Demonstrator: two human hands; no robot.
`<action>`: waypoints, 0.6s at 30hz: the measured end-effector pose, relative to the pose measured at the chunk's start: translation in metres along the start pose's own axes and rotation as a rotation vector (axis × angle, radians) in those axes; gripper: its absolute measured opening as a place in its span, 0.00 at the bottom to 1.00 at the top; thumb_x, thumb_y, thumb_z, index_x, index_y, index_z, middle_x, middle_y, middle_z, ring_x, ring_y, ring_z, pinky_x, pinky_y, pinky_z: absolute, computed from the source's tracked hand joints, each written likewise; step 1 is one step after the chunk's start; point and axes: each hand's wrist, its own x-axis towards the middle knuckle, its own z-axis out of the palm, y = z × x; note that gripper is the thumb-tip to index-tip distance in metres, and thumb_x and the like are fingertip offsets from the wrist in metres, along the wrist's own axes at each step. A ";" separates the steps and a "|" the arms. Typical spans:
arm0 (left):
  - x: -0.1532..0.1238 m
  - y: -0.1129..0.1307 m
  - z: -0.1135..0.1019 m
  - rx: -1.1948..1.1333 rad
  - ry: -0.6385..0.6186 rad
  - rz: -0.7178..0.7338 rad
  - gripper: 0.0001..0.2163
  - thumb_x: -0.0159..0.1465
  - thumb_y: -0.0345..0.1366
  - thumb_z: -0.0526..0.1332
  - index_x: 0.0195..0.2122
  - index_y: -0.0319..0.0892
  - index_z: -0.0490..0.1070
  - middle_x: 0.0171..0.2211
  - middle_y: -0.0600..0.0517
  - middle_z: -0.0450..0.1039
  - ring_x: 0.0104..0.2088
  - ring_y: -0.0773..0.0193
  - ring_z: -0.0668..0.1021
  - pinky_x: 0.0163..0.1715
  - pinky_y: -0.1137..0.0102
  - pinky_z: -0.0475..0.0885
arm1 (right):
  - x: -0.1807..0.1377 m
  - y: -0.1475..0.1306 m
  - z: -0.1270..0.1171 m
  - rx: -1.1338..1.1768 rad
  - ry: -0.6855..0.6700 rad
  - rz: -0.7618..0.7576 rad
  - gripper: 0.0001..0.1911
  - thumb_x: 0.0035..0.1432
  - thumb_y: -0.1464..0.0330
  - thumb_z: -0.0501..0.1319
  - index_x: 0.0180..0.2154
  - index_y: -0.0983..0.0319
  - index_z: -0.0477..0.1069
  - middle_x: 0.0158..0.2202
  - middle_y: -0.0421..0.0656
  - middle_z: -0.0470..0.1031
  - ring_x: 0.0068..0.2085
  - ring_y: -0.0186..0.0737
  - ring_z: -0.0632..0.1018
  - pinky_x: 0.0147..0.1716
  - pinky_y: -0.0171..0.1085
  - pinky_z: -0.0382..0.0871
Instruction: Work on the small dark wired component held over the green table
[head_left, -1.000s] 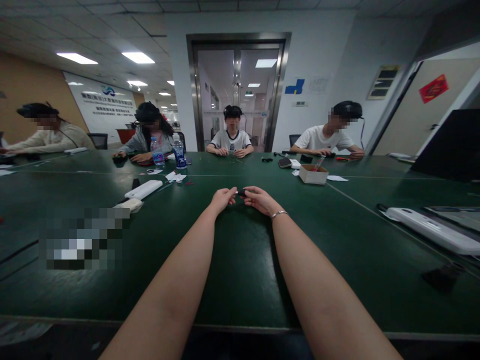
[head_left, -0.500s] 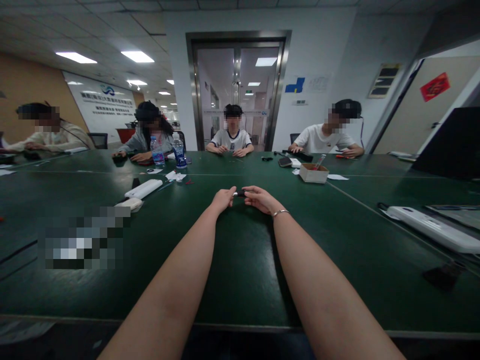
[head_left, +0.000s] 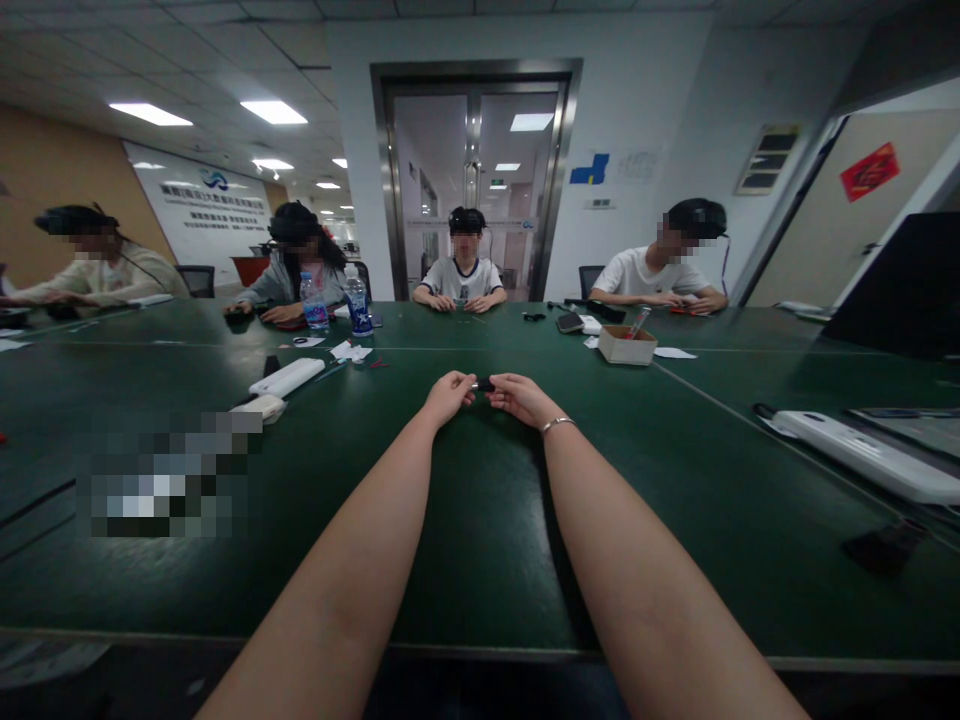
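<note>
A small black piece with a silver end [head_left: 484, 385] is held level just above the green table [head_left: 495, 560]; it is too small to name its kind. My left hand [head_left: 448, 398] pinches the silver end between thumb and fingers. From the other side, my right hand [head_left: 519, 398], with a silver bracelet [head_left: 558, 424] at the wrist, grips the black end. Both hands are closed, their fingertips close together with the piece between them. Part of it is hidden by the fingers.
A white power strip [head_left: 289, 377] lies left of my hands, another white long device [head_left: 862, 455] at the right. A small open box [head_left: 628, 346] and two bottles [head_left: 358, 305] stand further back. Several people sit across the table, including one person [head_left: 463, 275] straight ahead.
My left fingers have shifted slightly right and cover more of the silver end. My right fingers have changed only slightly. At the right, a co-worker's hands have come together.
</note>
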 end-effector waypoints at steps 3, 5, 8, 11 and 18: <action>0.000 0.001 -0.001 0.018 0.043 0.029 0.08 0.58 0.39 0.63 0.32 0.39 0.68 0.26 0.53 0.72 0.25 0.70 0.72 0.27 0.75 0.67 | 0.000 0.000 0.000 -0.005 -0.011 0.000 0.04 0.57 0.76 0.64 0.32 0.66 0.69 0.22 0.43 0.74 0.23 0.32 0.76 0.24 0.29 0.74; 0.002 0.000 -0.001 0.010 0.058 0.036 0.09 0.56 0.38 0.65 0.34 0.39 0.68 0.29 0.52 0.73 0.27 0.70 0.73 0.28 0.75 0.67 | -0.001 -0.001 0.001 -0.003 -0.013 -0.001 0.05 0.57 0.76 0.64 0.32 0.66 0.69 0.22 0.43 0.74 0.23 0.32 0.77 0.24 0.29 0.74; 0.005 -0.001 0.000 -0.015 0.024 -0.010 0.09 0.62 0.40 0.58 0.35 0.38 0.69 0.28 0.51 0.73 0.25 0.69 0.72 0.26 0.74 0.65 | -0.001 -0.001 0.001 -0.009 -0.017 0.004 0.04 0.59 0.77 0.61 0.32 0.66 0.69 0.22 0.44 0.75 0.23 0.32 0.76 0.25 0.29 0.74; 0.007 -0.004 0.001 0.012 0.004 0.003 0.07 0.62 0.35 0.57 0.38 0.38 0.69 0.24 0.53 0.71 0.25 0.69 0.72 0.26 0.74 0.64 | 0.000 0.000 0.000 -0.004 -0.015 0.002 0.04 0.59 0.78 0.60 0.32 0.66 0.69 0.22 0.43 0.74 0.24 0.32 0.77 0.25 0.29 0.74; 0.007 -0.007 0.000 0.005 0.026 -0.006 0.13 0.60 0.39 0.61 0.43 0.39 0.69 0.25 0.53 0.71 0.24 0.68 0.71 0.27 0.73 0.66 | 0.001 0.001 -0.002 -0.006 -0.041 -0.001 0.04 0.57 0.77 0.63 0.33 0.66 0.69 0.24 0.44 0.75 0.25 0.33 0.77 0.26 0.30 0.74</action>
